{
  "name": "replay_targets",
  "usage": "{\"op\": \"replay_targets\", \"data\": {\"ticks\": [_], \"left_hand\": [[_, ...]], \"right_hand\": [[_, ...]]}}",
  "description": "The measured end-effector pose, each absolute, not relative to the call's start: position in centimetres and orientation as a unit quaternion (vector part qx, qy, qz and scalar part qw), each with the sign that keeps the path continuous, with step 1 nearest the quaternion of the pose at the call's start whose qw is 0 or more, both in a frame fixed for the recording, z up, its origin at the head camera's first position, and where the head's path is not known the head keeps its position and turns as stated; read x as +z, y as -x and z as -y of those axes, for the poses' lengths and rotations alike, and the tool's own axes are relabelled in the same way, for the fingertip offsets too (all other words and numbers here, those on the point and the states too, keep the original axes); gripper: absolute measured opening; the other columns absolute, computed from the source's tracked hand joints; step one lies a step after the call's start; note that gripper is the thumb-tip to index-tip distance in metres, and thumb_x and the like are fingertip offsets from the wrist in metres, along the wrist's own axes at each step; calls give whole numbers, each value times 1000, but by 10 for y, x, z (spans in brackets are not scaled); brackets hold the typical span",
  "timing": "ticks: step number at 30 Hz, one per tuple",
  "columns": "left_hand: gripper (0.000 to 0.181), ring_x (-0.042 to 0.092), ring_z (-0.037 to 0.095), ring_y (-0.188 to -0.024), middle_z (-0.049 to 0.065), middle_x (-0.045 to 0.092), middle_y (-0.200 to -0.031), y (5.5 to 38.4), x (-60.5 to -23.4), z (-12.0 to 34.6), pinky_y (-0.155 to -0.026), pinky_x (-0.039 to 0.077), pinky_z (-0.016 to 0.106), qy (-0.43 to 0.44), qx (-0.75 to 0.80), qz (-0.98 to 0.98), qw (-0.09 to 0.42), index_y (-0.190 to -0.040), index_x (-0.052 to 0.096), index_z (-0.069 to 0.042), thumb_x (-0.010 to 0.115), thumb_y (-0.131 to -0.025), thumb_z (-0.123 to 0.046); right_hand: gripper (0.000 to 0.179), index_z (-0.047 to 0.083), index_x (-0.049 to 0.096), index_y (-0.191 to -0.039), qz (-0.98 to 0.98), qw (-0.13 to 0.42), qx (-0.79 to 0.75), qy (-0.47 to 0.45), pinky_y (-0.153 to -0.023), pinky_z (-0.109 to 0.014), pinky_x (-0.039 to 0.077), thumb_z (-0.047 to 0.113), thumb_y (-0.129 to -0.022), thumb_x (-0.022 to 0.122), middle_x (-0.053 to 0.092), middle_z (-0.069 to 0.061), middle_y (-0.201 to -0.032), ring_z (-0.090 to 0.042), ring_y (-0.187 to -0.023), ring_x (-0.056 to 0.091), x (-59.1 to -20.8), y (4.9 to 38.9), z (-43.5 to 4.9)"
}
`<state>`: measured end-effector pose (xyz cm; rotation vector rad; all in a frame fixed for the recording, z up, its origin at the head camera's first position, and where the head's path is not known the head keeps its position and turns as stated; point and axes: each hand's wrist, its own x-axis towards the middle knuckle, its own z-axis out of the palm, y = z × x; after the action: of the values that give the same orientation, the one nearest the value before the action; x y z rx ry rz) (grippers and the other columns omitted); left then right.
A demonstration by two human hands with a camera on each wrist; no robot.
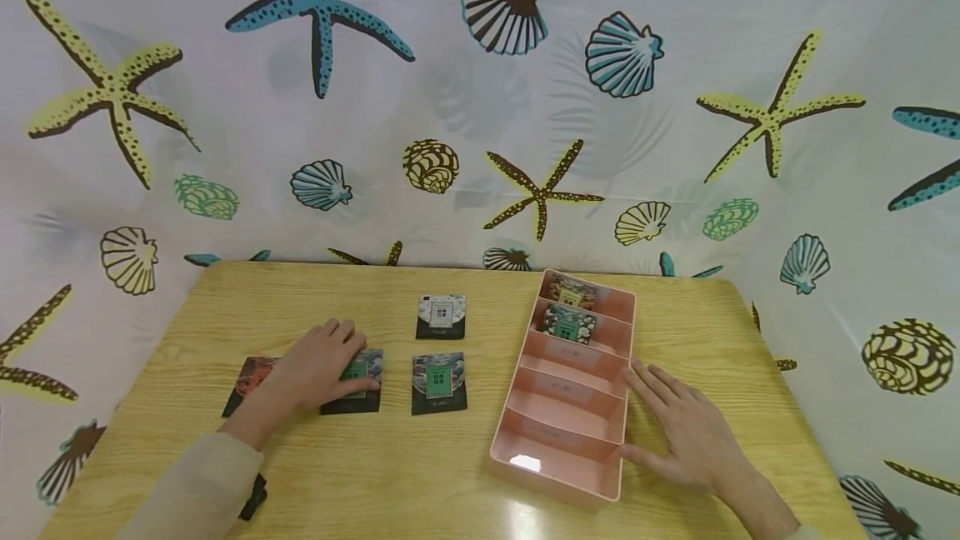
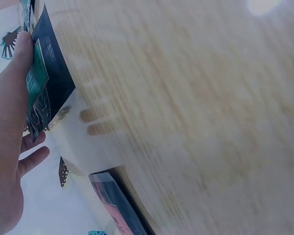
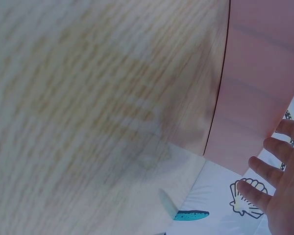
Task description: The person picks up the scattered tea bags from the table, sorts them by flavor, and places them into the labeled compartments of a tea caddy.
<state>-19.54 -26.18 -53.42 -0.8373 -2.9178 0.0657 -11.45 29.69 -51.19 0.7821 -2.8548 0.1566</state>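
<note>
My left hand (image 1: pixel 322 365) grips a flat, dark square packet with a green label (image 1: pixel 358 368), thumb across its face. In the left wrist view the packet (image 2: pixel 56 68) stands edge-on beside the thumb, with fingertips showing past it. A red packet (image 1: pixel 247 375) lies partly behind the left wrist. Beside the held packet lies another green-labelled packet (image 1: pixel 438 382), and behind that one with a white label (image 1: pixel 441 317). My right hand (image 1: pixel 686 432), fingers spread and fairly straight, rests against the right side of a pink divided box (image 1: pixel 551 486).
In the box's rear compartment stands a yellow-labelled packet (image 1: pixel 573 293); the one before it holds a green-labelled packet (image 1: pixel 568 325). A small black object (image 1: pixel 255 500) lies near the left sleeve. A shell-patterned curtain (image 1: pixel 465 215) surrounds the wooden table (image 1: pixel 375 473).
</note>
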Motion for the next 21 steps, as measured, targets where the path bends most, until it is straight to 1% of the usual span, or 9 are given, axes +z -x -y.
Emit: {"op": "replay_targets", "data": {"ticks": [4, 11, 16, 21], "left_hand": [[57, 51, 21, -87, 6, 57, -102, 195, -531, 259, -77, 51, 41, 279, 16, 958, 65, -111, 66, -12, 70, -92, -65], [53, 56, 23, -90, 6, 60, -101, 195, -527, 256, -80, 53, 42, 292, 20, 951, 95, -109, 64, -11, 73, -92, -61], [45, 53, 21, -87, 6, 60, -101, 195, -524, 254, -76, 51, 40, 300, 19, 947, 110, -109, 64, -11, 73, -95, -53], [35, 51, 20, -85, 4, 57, -98, 194, -519, 253, -72, 49, 37, 307, 18, 943, 125, -107, 63, -12, 73, -97, -44]], "right_hand": [[98, 17, 42, -163, 960, 87, 51, -261, -105, -60, 54, 72, -86, 69, 45, -7, -168, -36, -147, 53, -512, 115, -297], [98, 18, 42, -163, 961, 83, 52, -258, -105, -60, 54, 72, -86, 69, 45, -6, -168, -35, -147, 53, -513, 115, -297], [98, 18, 42, -163, 961, 82, 54, -257, -106, -61, 53, 72, -86, 69, 45, -6, -168, -36, -148, 52, -513, 114, -297], [98, 17, 42, -163, 961, 82, 53, -257, -105, -61, 53, 72, -86, 69, 44, -6, -168, -36, -147, 52, -512, 115, -296]]}}
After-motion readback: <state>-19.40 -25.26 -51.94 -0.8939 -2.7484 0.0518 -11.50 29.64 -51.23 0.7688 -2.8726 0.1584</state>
